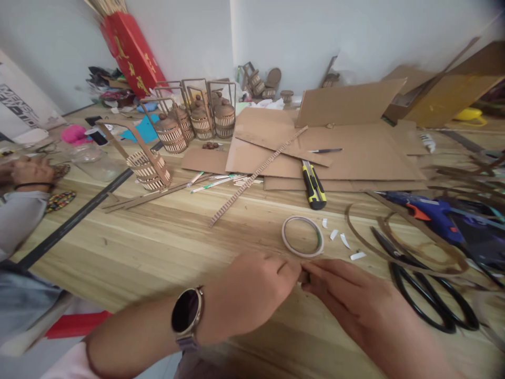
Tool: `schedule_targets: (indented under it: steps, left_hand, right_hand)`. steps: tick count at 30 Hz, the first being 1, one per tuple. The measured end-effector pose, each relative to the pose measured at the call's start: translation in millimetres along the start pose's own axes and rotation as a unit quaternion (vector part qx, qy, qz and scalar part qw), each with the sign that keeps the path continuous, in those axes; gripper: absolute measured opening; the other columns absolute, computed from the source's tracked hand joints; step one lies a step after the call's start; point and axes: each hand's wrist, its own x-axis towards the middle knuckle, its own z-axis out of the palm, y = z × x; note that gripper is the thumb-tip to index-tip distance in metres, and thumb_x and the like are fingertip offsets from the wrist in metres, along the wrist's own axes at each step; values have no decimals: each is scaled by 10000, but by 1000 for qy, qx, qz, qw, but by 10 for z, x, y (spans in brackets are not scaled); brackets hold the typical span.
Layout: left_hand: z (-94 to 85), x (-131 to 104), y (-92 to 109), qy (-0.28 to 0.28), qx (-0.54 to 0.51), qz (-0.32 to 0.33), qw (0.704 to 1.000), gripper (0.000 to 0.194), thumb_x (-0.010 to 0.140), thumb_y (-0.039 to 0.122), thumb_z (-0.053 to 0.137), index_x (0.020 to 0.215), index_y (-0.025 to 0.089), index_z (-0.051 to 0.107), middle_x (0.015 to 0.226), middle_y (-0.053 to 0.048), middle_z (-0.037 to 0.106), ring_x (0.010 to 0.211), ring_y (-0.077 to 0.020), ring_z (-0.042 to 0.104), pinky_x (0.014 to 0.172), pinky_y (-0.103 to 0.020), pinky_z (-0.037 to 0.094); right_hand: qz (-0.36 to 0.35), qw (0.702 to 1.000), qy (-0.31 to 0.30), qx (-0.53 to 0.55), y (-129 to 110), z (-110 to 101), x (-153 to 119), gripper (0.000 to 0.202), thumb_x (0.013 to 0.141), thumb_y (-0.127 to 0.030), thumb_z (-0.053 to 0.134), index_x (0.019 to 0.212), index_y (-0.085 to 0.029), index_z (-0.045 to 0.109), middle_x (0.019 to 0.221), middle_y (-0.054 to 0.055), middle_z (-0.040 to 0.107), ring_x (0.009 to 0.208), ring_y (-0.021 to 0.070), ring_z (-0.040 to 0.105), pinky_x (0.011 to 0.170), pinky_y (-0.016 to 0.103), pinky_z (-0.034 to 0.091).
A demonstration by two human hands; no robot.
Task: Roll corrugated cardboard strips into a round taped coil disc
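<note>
My left hand [252, 295], with a watch [186, 310] on its wrist, is closed, and its fingertips meet those of my right hand [351, 295] near the table's front edge. Between the fingertips shows a small brown piece [303, 276], mostly hidden; what it is cannot be made out. My right hand pinches it from the other side. Just beyond my hands lies a roll of tape [284, 237], with small white scraps [344, 241] to its right. A ridged strip [252, 179] lies slantwise on the wooden table [165, 247], and a yellow and black utility knife [314, 187] rests near the cardboard.
Black scissors [426, 295], brown strip coils [418, 242] and a blue glue gun [430, 210] are at right. Cardboard sheets [355, 152] lie behind. Small handled baskets [148, 168] stand at left-centre. Another person's hand [33, 171] is at far left.
</note>
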Motion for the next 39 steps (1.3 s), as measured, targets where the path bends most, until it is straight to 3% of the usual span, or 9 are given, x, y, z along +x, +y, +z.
schedule_targets:
  steps: [3,6,9,12,18,26,31,35,39]
  left_hand:
    - [26,12,30,-8,75,20,997,143,911,70,510,992,112,621,897,-79,702,767,-243,681,632,-345,567]
    - [40,12,7,21,68,19,997,189,929,71,493,1078,109,603,937,-84,714,792,-227,692,665,-329,580]
    - [42,5,-31,133,-9,-25,991,380,981,140,484,1357,133,428,1198,-128,677,1048,-233,678,860,-347,584]
    - [73,-5,-20,207,-53,-49,976,532,986,249,532,1451,173,285,1372,-167,573,1262,-257,574,1021,-395,525]
    - [199,-27,40,196,-82,-51,976,661,921,303,643,1451,160,275,1394,-211,536,1264,-320,568,1005,-452,535]
    - [101,-13,-39,150,-228,-29,962,495,902,300,676,1360,230,499,1395,-117,569,1293,-252,543,1095,-398,455]
    - [66,-2,-63,131,-288,-14,949,501,894,343,684,1354,208,536,1341,-124,603,1266,-234,555,1086,-359,444]
    - [64,0,-90,133,-283,4,950,448,895,358,682,1299,192,585,1335,-120,603,1247,-220,563,1080,-332,430]
    - [77,4,-115,102,-246,42,963,345,931,320,635,1256,205,610,1322,-105,609,1187,-203,586,1036,-332,442]
  right_hand:
    - [-47,995,-8,-92,-21,89,-32,360,1007,-194,369,930,-206,721,877,87,738,757,208,707,639,317,568]
    - [-44,996,-1,-80,-46,56,7,363,1016,-229,374,893,-206,715,831,70,738,727,192,708,633,290,569]
    - [48,999,3,19,-40,-54,74,240,980,-315,503,930,-240,726,907,44,760,774,170,730,660,237,574]
    - [165,983,28,82,-33,-113,105,200,922,-365,589,851,-267,748,888,26,775,762,191,740,635,248,573]
    - [243,950,36,191,-167,-6,102,152,846,-401,667,816,-292,769,826,-4,772,717,185,722,650,249,562]
    - [173,965,-21,194,-115,-103,140,352,850,-532,646,646,-255,719,670,14,696,637,176,656,587,267,510]
    - [217,952,-27,214,-139,-139,164,401,816,-564,668,586,-235,664,611,-7,656,600,161,609,579,265,470]
    - [264,916,-81,292,-122,-109,185,343,759,-542,724,605,-239,673,606,-26,655,615,165,614,616,263,501]
    - [301,848,-137,413,-50,5,135,394,625,-583,807,702,-208,714,673,-4,678,696,202,649,646,291,525]
